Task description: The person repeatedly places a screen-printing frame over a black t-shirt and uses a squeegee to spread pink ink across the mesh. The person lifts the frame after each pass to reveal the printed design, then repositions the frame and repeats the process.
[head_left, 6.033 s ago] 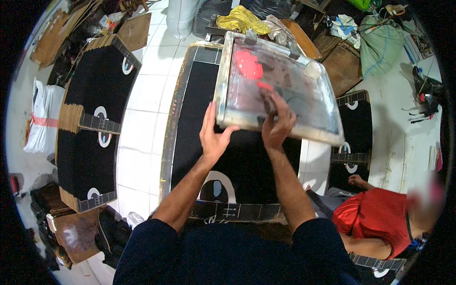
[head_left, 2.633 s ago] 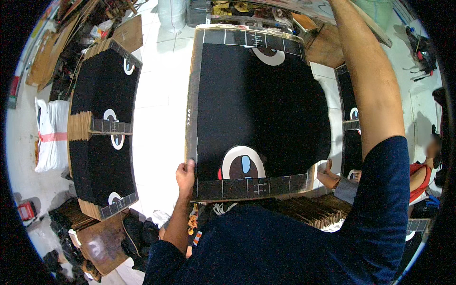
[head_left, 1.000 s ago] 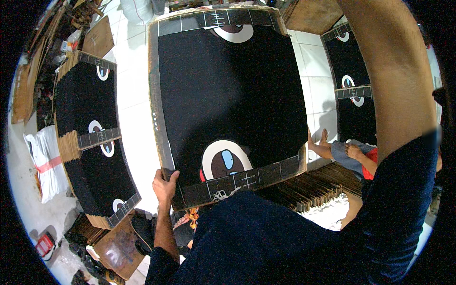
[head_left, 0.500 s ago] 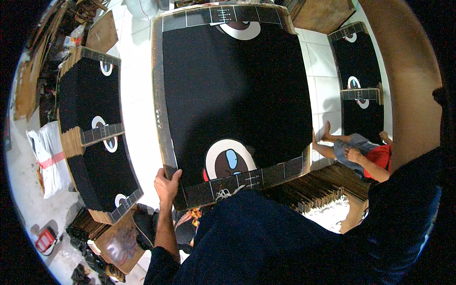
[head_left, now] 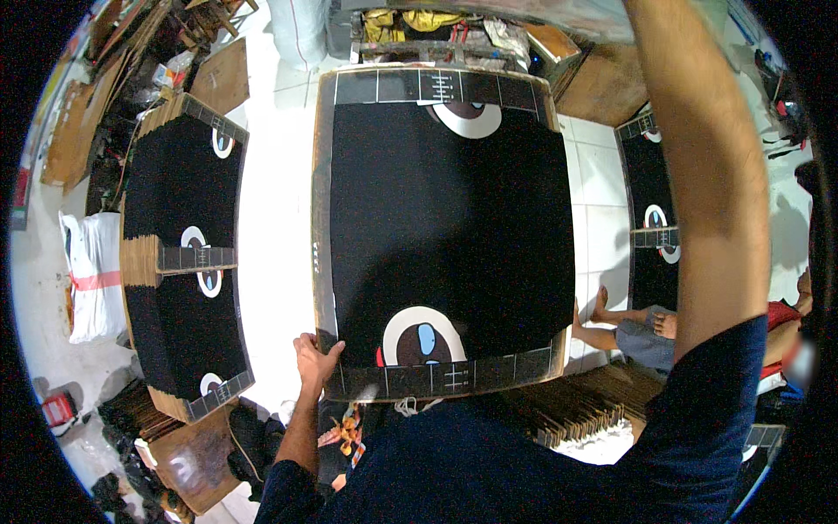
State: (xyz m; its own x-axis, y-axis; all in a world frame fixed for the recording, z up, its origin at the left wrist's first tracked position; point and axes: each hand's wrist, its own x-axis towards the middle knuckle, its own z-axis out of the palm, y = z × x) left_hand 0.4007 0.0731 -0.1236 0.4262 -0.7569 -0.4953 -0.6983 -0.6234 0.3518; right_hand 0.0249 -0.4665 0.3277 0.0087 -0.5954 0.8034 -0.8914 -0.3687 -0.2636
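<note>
The black panel [head_left: 454, 218] before you looks like matt cloth; the dark strip [head_left: 524, 365] along its near edge looks smoother. Your sleeve [head_left: 707, 393] is soft, matt fabric, the floor tiles [head_left: 604, 231] smooth, the stacked board edges [head_left: 140, 260] rough and fibrous.

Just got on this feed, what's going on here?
A person's left hand is at the near left corner of a board; whether it grips is unclear. Black cloth with eye prints covers most of it. The right hand is out of view, its arm stretched forward. More boards are stacked to the left, and a co-worker is on the right.
</note>
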